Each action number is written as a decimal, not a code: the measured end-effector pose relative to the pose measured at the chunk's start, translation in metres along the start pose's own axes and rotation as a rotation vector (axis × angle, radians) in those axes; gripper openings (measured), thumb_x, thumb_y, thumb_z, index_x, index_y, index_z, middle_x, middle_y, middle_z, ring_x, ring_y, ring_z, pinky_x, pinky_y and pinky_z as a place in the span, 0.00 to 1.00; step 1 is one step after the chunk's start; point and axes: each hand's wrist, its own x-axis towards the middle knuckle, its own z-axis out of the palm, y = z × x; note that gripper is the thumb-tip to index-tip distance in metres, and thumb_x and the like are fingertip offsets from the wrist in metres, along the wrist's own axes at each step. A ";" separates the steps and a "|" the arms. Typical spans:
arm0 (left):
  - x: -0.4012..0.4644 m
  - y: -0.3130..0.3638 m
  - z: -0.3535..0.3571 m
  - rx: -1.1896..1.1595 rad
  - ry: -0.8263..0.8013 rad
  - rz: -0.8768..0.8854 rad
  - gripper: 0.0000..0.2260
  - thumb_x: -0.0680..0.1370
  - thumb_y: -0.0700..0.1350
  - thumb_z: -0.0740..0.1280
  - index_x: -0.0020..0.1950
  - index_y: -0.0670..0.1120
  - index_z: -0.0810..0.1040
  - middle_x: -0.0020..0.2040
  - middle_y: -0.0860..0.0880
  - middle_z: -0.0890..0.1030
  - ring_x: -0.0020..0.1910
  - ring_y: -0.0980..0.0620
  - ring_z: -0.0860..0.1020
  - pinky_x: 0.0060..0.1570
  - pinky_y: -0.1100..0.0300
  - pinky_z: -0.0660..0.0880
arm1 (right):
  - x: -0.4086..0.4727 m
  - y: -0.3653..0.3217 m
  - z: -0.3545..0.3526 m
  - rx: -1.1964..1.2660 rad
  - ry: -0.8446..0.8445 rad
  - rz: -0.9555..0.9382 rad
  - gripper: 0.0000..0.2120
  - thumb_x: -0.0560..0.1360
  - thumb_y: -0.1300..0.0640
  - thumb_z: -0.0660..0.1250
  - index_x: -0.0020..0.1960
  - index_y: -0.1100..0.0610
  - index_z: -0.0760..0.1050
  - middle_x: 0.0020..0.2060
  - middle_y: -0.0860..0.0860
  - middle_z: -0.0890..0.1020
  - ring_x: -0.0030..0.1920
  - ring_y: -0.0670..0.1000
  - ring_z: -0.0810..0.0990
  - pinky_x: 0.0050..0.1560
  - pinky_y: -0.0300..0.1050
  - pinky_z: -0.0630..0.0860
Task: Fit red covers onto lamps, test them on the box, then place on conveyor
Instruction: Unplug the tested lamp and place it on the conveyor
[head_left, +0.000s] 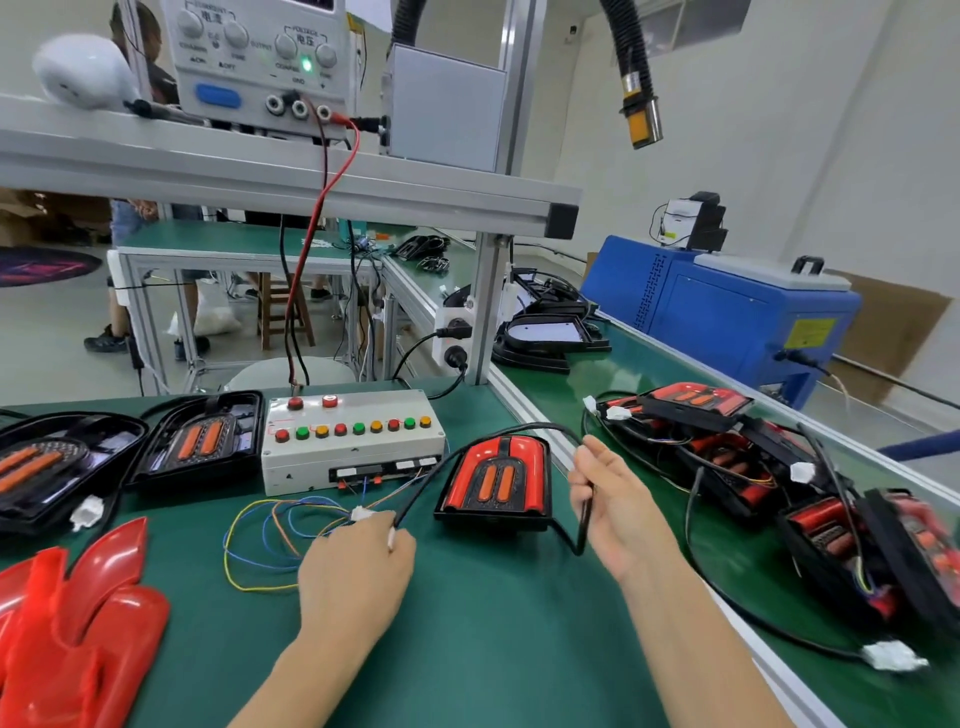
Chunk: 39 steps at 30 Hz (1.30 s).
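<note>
A lamp with its red cover fitted (497, 482) lies on the green bench right of the grey test box (349, 441), which has a row of coloured buttons. The lamp's black cable (519, 430) arcs from my right hand (605, 506), which grips it, to my left hand (358, 566). My left hand pinches the cable's white plug end close to the box's white connector (362, 513) on thin coloured wires. Two uncovered lamps (200, 441) lie left of the box. Loose red covers (83, 618) are piled at the bottom left.
Several covered lamps (779, 467) with cables lie piled on the green conveyor (649, 374) at right. Behind it stands a blue machine (727, 306). A power supply (260, 57) sits on the shelf overhead, with red and black leads dropping to the box.
</note>
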 end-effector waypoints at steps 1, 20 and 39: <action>0.000 0.005 0.002 -0.027 -0.010 -0.003 0.10 0.77 0.47 0.56 0.38 0.46 0.70 0.34 0.49 0.74 0.39 0.45 0.75 0.34 0.56 0.66 | 0.002 0.001 0.002 0.044 0.030 -0.013 0.06 0.78 0.68 0.63 0.50 0.58 0.73 0.36 0.50 0.74 0.26 0.42 0.73 0.26 0.31 0.73; 0.017 0.043 0.026 -0.467 -0.201 -0.158 0.10 0.81 0.48 0.57 0.55 0.47 0.75 0.50 0.46 0.80 0.51 0.45 0.77 0.53 0.51 0.74 | 0.022 0.049 0.004 -0.721 0.030 -0.073 0.17 0.82 0.51 0.58 0.71 0.48 0.66 0.60 0.45 0.77 0.59 0.45 0.77 0.64 0.45 0.71; 0.020 0.046 0.041 -1.265 -0.263 -0.367 0.21 0.76 0.41 0.69 0.70 0.45 0.72 0.60 0.45 0.80 0.49 0.49 0.80 0.58 0.48 0.75 | -0.005 0.042 -0.014 -0.519 -0.063 0.046 0.12 0.75 0.53 0.70 0.58 0.53 0.79 0.48 0.50 0.86 0.51 0.51 0.84 0.54 0.48 0.79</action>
